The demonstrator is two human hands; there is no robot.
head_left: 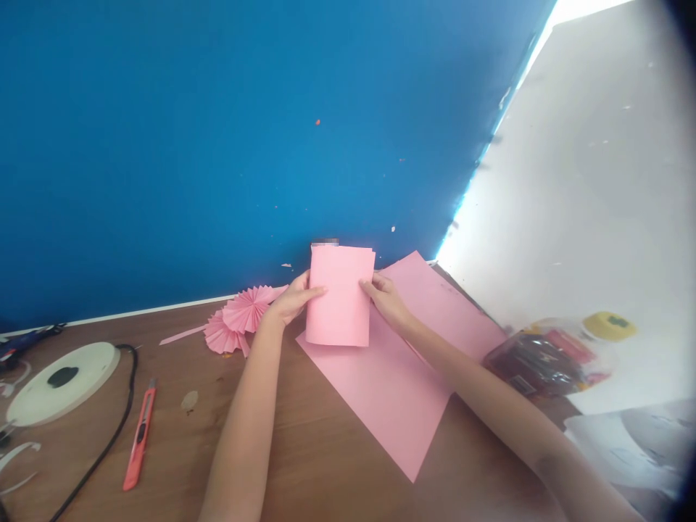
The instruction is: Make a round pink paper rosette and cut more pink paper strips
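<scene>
A folded sheet of pink paper (340, 304) is held upright between my two hands, above the table. My left hand (296, 297) grips its left edge, thumb on the front face. On the opposite edge my right hand (385, 293) pinches it, thumb also in front; the fingers behind are partly hidden. Beneath lies a large flat sheet of pink paper (391, 391), and a second pink sheet (435, 301) stretches toward the wall corner. Left of my left hand rest pleated pink paper fans (247, 312). A dark object (325, 241) peeks out behind the folded sheet's top.
A red box cutter (142, 435) lies at left, near a black cable (117, 428) and a round whitish disc (65, 384). At right stands a clear container with a yellow lid (609, 326). A blue wall (244, 130) bounds the wooden table (315, 464) behind.
</scene>
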